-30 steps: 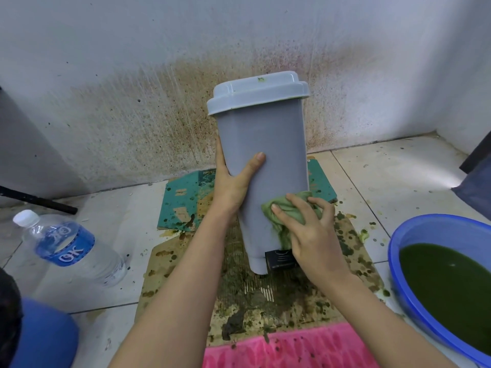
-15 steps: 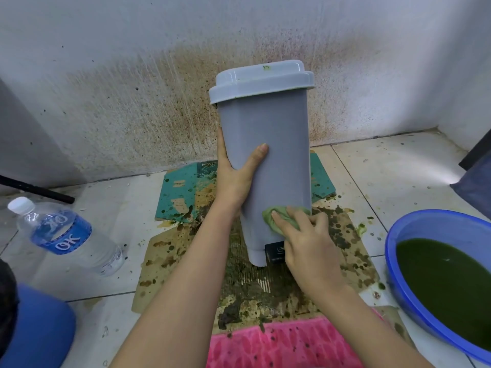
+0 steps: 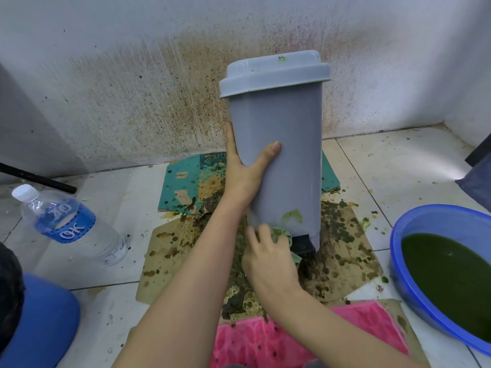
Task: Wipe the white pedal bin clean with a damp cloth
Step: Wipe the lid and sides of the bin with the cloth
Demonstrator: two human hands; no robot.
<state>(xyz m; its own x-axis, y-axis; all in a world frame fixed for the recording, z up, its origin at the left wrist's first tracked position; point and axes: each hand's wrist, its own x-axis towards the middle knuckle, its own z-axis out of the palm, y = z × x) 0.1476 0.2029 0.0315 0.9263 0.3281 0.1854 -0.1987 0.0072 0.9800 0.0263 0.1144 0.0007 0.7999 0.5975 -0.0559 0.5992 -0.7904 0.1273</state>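
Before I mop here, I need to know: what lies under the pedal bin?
Stained brown cardboard shows under the pedal bin, a teal sheet farther back. Directly beneath its base is hidden.

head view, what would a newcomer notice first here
The tall pedal bin stands centre frame, gripped by the left hand while the right hand holds a green cloth at its base, under a green smear. Behind it the wall is spattered brown, and at right a blue basin holds dark green liquid.
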